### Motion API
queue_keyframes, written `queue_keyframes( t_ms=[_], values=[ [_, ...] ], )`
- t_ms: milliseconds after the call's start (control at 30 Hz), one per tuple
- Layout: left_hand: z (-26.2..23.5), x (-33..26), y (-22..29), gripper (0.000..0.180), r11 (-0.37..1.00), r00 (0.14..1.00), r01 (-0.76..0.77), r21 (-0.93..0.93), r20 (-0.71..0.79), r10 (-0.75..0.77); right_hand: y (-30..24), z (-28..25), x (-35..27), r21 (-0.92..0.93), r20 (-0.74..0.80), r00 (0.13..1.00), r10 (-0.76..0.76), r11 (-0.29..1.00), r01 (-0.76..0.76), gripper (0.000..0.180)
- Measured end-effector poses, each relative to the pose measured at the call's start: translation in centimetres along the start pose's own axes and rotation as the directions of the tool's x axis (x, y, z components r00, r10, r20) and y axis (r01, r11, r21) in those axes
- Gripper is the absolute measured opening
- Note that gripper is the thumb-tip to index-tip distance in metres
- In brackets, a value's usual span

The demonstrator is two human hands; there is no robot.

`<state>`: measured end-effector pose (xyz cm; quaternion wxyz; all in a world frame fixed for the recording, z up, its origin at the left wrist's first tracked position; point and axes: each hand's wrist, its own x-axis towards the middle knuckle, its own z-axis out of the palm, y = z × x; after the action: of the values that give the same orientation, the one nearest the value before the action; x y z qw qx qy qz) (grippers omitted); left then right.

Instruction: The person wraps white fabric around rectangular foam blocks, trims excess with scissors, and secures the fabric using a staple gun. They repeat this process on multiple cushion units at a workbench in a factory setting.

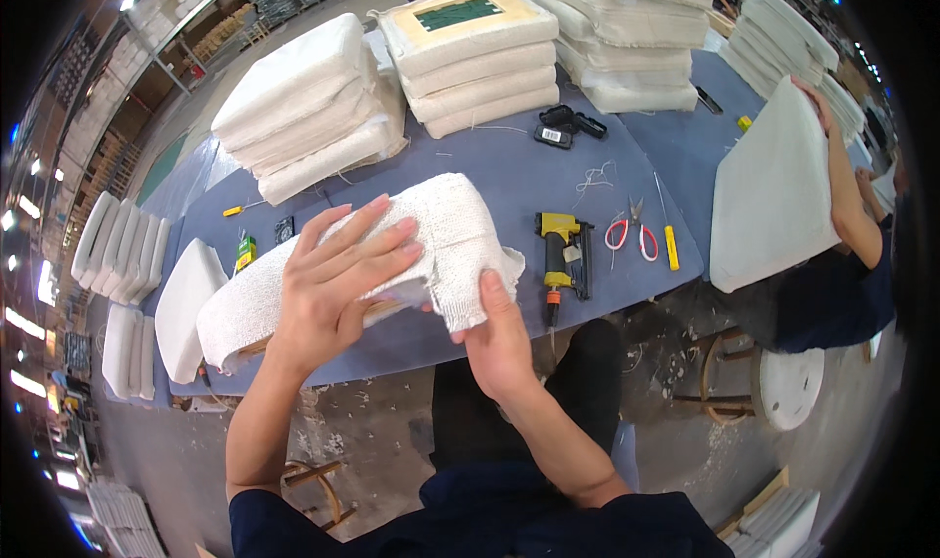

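Note:
A white fabric-covered seat cushion is tilted up at the table's near edge, in front of me. Across its upper side lies my left hand, fingers stretched out and slightly spread on the woven cover. My right hand grips the cushion's near right corner, thumb on top of the fabric and the other fingers mostly hidden beneath. Loose cloth hangs at that corner, and a strip of the wooden underside shows below the left hand. Right of the cushion, a yellow and black pneumatic staple gun lies with its hose toward me.
Red-handled scissors and a yellow-handled screwdriver lie on the blue table. Cushion stacks line the far side; black staple packs sit before them. At right, a co-worker holds a white cushion upright near a stool.

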<state>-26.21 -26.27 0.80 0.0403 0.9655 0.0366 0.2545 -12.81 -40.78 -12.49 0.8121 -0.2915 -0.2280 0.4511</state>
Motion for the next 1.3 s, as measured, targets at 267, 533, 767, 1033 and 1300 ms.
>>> queue_keyframes(
  t_ms=[267, 533, 767, 1033, 1300],
  values=[
    [-1.3, 2.0, -2.1, 0.04, 0.991, 0.998, 0.035, -0.132, 0.055, -0.027, 3.2, 1.1, 3.0, -0.234, 0.121, 0.945, -0.305, 0.916, 0.326, 0.044],
    [2.8, 7.2, 1.1, 0.04, 0.959, 0.984, 0.157, 0.235, 0.047, -0.172, 1.4, 0.6, 4.3, -0.519, 0.114, 0.968, -0.225, 0.817, 0.251, 0.044],
    [3.5, 7.9, -0.2, 0.032, 0.972, 0.989, 0.115, 0.203, 0.072, -0.132, 2.0, -17.2, 6.8, -0.959, -0.219, 0.966, -0.135, -0.151, -0.239, 0.045],
    [2.8, 8.0, -1.8, 0.03, 0.975, 0.981, 0.109, 0.191, 0.136, -0.137, 7.6, -28.0, 12.0, -0.79, -0.322, 0.914, -0.247, -0.462, -0.403, 0.093],
    [3.2, 9.5, -2.5, 0.032, 0.987, 0.986, 0.007, 0.158, 0.163, -0.033, -0.3, -32.4, 12.5, -0.903, -0.424, 0.865, -0.269, 0.054, -0.426, 0.095]
  ],
)
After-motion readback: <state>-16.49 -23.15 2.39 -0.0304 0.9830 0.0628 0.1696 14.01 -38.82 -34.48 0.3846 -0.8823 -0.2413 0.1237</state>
